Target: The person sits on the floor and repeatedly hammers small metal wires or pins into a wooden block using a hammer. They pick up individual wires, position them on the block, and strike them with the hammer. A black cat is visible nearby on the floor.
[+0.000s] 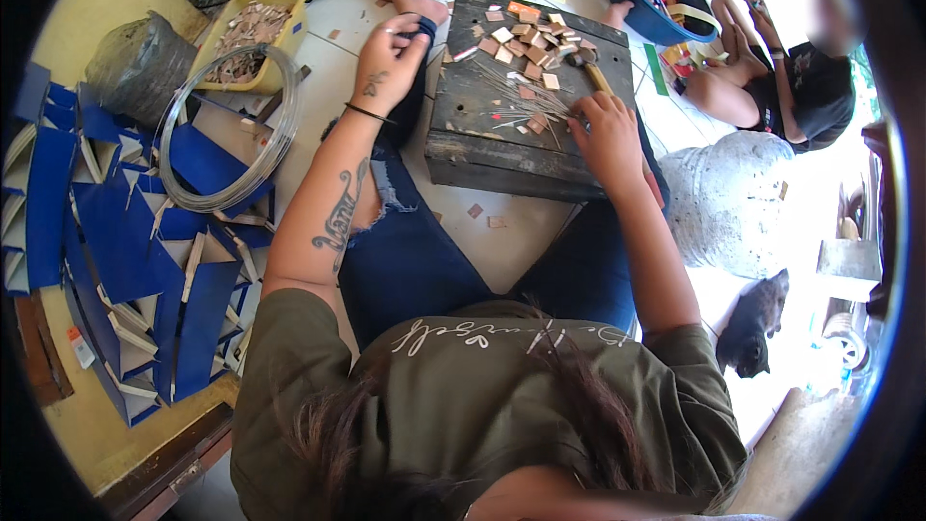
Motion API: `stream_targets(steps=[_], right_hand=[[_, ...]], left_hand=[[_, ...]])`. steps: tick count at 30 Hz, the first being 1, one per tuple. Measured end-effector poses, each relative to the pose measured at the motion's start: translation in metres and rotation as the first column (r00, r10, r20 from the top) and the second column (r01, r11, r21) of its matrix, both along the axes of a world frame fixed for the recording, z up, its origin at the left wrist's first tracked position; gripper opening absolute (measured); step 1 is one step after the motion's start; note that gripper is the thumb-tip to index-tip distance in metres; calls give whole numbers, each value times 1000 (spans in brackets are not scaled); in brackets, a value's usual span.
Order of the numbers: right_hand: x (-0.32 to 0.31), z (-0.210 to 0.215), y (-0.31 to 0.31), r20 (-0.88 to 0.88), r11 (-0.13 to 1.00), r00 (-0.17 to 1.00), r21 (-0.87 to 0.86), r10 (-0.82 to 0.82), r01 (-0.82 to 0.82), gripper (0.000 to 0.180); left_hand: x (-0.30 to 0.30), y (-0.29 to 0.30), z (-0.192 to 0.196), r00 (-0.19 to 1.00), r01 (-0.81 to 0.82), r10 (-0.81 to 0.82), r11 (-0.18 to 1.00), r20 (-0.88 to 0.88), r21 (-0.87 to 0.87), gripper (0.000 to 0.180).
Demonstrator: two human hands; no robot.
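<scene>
My left hand (391,56) is closed at the dark blue jeans cuff (425,29) above my bare left foot, with a ring on one finger. My right hand (610,140) rests over the right part of a dark wooden block (468,150), its fingertips pinched at the ends of thin metal wires (526,96). Just beyond it lies a hammer with a yellowish handle (599,80), its lower end partly behind my fingers. A heap of small square wooden tiles (531,46) covers the block's far part.
Left stand blue angular wooden pieces (121,241), a wire coil (172,169) and a yellow tub (299,10) of wood scraps. A blue basin (666,29), a seated person (820,87), a whitish sack (728,198) and a dark cat (752,328) are to the right.
</scene>
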State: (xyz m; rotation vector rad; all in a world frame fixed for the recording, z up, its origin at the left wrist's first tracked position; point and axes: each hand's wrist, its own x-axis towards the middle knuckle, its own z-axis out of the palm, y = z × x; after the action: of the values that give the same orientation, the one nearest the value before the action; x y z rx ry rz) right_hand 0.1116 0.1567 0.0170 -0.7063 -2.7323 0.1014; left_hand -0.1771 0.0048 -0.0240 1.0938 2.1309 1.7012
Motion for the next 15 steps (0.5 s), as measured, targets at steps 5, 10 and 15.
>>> stream_targets(steps=[5, 10, 15], right_hand=[[-4, 4, 3, -100, 985, 995, -166, 29, -46, 8], [3, 10, 5, -255, 911, 962, -411, -95, -19, 6], [9, 2, 8, -454, 686, 839, -714, -299, -142, 7]], left_hand=[[64, 29, 33, 796, 165, -209, 978, -568, -128, 29], [78, 71, 39, 601, 171, -254, 967, -758, -188, 29], [71, 91, 38, 466, 216, -309, 949, -829, -232, 27]])
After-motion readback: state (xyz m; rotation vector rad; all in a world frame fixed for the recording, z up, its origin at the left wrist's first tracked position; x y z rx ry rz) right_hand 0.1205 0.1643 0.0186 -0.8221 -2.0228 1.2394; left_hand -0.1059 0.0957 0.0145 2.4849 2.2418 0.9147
